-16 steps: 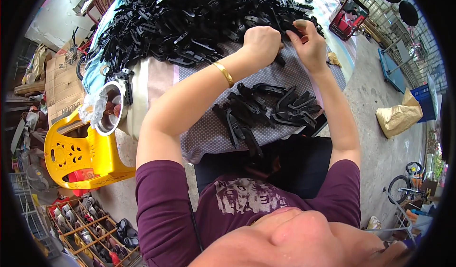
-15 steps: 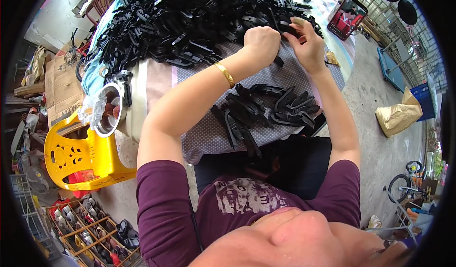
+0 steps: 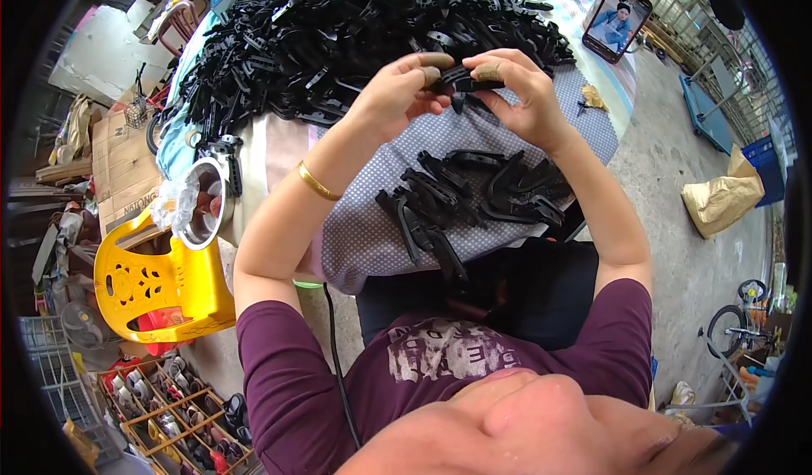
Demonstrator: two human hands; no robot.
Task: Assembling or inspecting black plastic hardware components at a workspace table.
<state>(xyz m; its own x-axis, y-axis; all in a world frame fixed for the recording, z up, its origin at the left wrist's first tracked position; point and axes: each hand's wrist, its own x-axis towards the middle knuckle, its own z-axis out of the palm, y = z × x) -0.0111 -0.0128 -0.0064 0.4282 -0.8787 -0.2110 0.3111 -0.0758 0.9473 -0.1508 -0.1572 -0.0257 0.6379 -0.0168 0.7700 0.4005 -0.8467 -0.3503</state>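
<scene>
A curved black part [image 3: 469, 81] is held in the air between the two hands, its right end pinched by the right hand [image 3: 526, 98]; its left end is met by the left hand [image 3: 396, 93], but whether those fingers are closed on it cannot be told. From the part, a large black heap [image 3: 296, 48] is spread from nine to twelve o'clock. At six, a smaller group [image 3: 431, 189] is laid on the dotted cloth [image 3: 355, 242]. A phone [image 3: 616, 22] is seen at two, a metal bowl [image 3: 201, 231] at eight.
</scene>
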